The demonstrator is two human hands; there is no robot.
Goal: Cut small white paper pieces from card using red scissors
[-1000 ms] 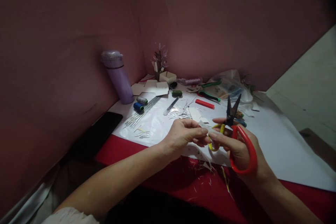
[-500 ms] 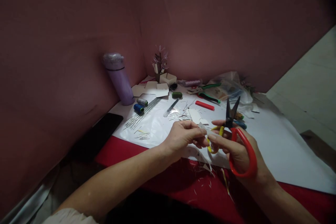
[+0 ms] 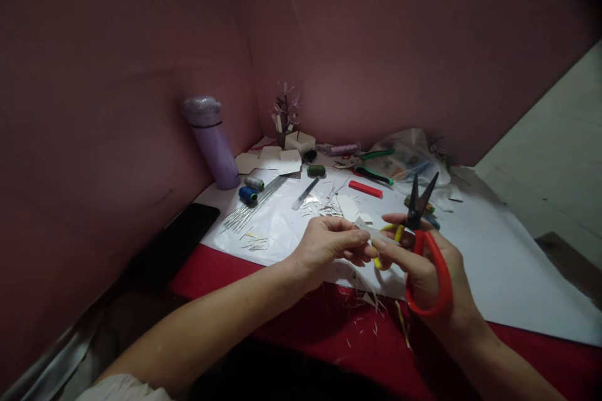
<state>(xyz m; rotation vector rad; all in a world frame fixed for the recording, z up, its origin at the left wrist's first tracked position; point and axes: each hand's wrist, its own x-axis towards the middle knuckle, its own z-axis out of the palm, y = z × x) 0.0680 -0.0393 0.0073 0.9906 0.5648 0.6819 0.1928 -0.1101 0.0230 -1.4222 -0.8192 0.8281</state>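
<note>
Scissors [image 3: 413, 222] have tilted slightly in the right hand [image 3: 423, 272], blades apart. Just left of them, the left hand [image 3: 333, 241] pinches a pale strip [image 3: 372, 230], right hand too — scraps [image 3: 324, 205] farther left seem already cut; how much remains cannot be told.

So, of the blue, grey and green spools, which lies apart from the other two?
The green spool, farther back, just right of the pale card. The blue spool and grey spool lie together beside the wires.
</note>
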